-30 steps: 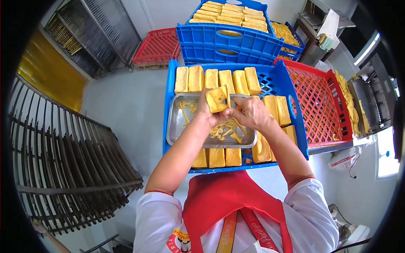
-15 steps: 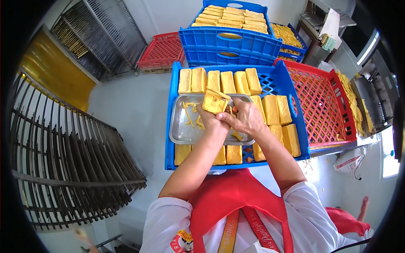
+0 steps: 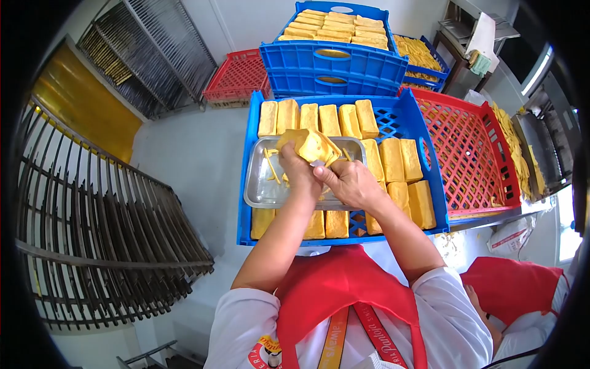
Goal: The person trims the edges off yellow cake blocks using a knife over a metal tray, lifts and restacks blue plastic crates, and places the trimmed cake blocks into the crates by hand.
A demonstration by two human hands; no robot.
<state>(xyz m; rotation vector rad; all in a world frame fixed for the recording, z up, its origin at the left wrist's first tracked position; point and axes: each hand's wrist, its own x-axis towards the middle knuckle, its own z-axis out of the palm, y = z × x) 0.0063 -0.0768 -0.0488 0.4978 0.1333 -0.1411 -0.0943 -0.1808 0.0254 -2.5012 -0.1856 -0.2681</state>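
Observation:
My left hand is closed around a yellow bread loaf, which is tilted, with its near end toward me. My right hand is pressed against the near side of that loaf. A small grey blade shows by the right thumb, apparently a small knife; its handle is hidden in the fist. Beneath both hands lies a shallow metal tray with thin yellow strips in it. The tray rests on rows of similar loaves in a blue crate.
Stacked blue crates full of loaves stand behind. To the right is a red crate, with more yellow strips beyond it. A dark metal rack stands at left. Another person in a red apron is at lower right.
The loaf in my left hand has turned, its end now facing more to the right. The blade has come into sight by my right thumb. The other person has moved further into view.

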